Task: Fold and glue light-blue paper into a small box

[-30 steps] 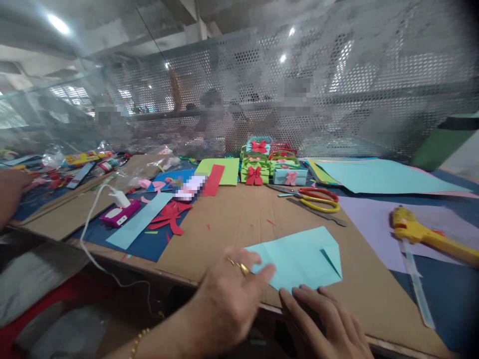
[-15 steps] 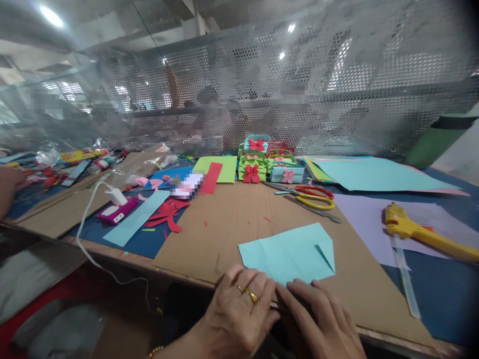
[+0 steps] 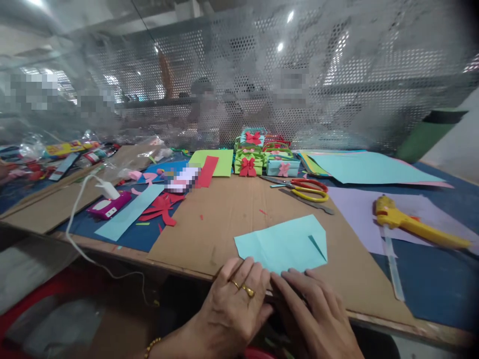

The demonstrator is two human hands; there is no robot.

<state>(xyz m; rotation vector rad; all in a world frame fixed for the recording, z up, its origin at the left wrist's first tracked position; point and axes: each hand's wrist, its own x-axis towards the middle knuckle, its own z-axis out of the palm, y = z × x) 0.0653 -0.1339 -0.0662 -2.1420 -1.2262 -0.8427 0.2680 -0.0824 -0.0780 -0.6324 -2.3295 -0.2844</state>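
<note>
A light blue sheet of paper (image 3: 280, 244), with a folded corner and a slit-like flap at its right end, lies on the cardboard near the table's front edge. My left hand (image 3: 239, 294), with gold rings, has its fingers bent over the paper's near edge, the thumb lower down. Beside it, my right hand (image 3: 312, 306) presses its closely held fingers on the same edge; its thumb is hidden. The fingertips of both hands nearly meet, and they cover the near fold of the paper.
Beyond the cardboard (image 3: 209, 239) stand several small paper bags with bows (image 3: 249, 167). Scissors (image 3: 309, 190) lie to the right, near a yellow glue gun (image 3: 411, 224) and stacked paper (image 3: 377, 167). On the left are red scraps (image 3: 162, 209), a purple adapter (image 3: 110, 205) and its white cable (image 3: 73, 219).
The whole view has shifted slightly, so things sit a little higher and farther left. Both hands keep the same hold at the paper's near edge. The person's hand at far left has mostly left view.
</note>
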